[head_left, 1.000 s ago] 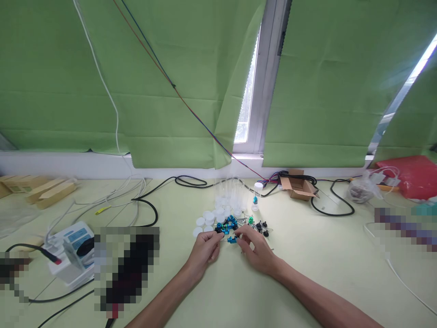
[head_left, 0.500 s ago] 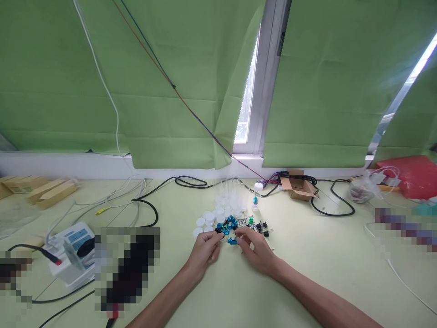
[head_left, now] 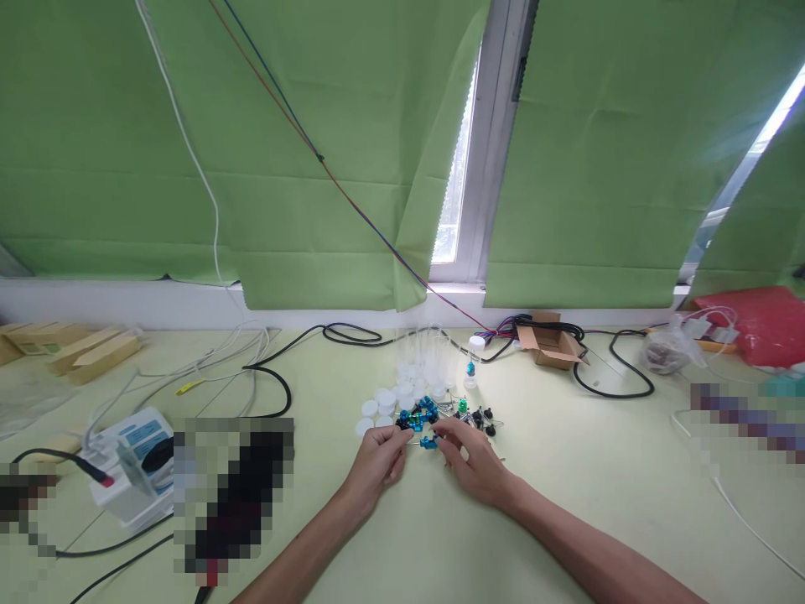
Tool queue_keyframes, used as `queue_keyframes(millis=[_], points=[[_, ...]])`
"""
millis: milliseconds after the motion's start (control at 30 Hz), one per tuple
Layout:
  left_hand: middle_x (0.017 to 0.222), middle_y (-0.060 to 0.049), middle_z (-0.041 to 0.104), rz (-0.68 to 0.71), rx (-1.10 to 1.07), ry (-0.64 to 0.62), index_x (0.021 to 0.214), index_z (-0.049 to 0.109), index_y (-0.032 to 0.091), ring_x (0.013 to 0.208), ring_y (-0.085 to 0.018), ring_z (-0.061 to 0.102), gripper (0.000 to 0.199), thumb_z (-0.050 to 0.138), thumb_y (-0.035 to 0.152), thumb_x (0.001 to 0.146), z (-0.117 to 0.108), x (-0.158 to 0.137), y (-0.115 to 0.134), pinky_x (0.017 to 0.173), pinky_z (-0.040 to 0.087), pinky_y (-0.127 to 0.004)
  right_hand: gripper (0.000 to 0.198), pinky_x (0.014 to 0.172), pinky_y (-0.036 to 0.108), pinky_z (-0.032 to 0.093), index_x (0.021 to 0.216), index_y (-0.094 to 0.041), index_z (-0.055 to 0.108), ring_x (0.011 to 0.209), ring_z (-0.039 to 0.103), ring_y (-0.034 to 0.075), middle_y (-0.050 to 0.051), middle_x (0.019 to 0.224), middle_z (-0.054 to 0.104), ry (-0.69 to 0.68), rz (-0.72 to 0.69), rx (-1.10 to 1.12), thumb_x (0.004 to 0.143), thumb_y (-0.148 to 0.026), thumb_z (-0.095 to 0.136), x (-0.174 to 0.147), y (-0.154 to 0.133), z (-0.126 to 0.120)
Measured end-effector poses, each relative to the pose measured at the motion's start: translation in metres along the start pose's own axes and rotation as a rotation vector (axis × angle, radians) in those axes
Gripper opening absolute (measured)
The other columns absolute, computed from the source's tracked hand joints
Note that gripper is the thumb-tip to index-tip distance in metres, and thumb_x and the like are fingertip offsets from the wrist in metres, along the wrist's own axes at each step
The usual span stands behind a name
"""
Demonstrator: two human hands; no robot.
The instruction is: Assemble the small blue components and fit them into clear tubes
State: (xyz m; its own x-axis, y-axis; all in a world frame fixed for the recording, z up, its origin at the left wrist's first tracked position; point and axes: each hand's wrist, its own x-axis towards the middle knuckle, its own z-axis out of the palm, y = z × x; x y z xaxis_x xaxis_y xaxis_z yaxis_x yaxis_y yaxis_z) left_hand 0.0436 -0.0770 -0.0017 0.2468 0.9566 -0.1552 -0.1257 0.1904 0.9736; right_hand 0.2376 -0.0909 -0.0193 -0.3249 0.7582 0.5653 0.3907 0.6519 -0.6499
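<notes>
Over the table my left hand (head_left: 378, 455) is closed, its thumb and fingers pinched at the end of a thin metal rod (head_left: 413, 444). The rod runs into a small blue metal part (head_left: 428, 443). From the other side, the curled fingers of my right hand (head_left: 473, 460) grip this part. Just beyond both hands lies a pile of similar blue parts (head_left: 423, 413). Next to it are a small green piece (head_left: 463, 405) and several black knob-like pieces (head_left: 489, 419). White round caps (head_left: 385, 399) lie to the left of the pile.
Clear tubes (head_left: 440, 361) stand behind the pile, and one capped tube (head_left: 471, 365) holds a blue part. An open cardboard box (head_left: 551, 346) sits at the back. Black cables (head_left: 352, 335) cross the table. A white power strip (head_left: 135, 470) stands at left.
Both hands stay in nearly the same place. The blue part between them has tilted very slightly.
</notes>
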Motion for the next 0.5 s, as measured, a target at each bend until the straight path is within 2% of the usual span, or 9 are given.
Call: queue_keyframes(millis=[267, 500], points=[[0.035, 0.009, 0.03, 0.009, 0.033, -0.016, 0.049, 0.031, 0.021, 0.034, -0.005, 0.023, 0.05, 0.066, 0.043, 0.076, 0.0006, -0.0002, 0.0014, 0.042, 0.011, -0.024, 0.02, 0.065, 0.024, 0.045, 0.111, -0.021, 0.053, 0.061, 0.055, 0.012, 0.0, 0.074, 0.061, -0.044, 0.039, 0.035, 0.099, -0.023, 0.038, 0.0005, -0.0004, -0.0004], [0.035, 0.01, 0.03, -0.003, -0.022, 0.015, 0.05, 0.033, 0.02, 0.033, -0.005, 0.025, 0.048, 0.068, 0.041, 0.074, -0.0004, 0.0002, 0.0003, 0.042, 0.013, -0.024, 0.016, 0.064, 0.026, 0.046, 0.109, -0.021, 0.054, 0.067, 0.055, 0.014, 0.004, 0.09, 0.06, -0.008, -0.003, 0.026, 0.096, -0.022, 0.044, 0.0014, -0.0033, -0.0012]])
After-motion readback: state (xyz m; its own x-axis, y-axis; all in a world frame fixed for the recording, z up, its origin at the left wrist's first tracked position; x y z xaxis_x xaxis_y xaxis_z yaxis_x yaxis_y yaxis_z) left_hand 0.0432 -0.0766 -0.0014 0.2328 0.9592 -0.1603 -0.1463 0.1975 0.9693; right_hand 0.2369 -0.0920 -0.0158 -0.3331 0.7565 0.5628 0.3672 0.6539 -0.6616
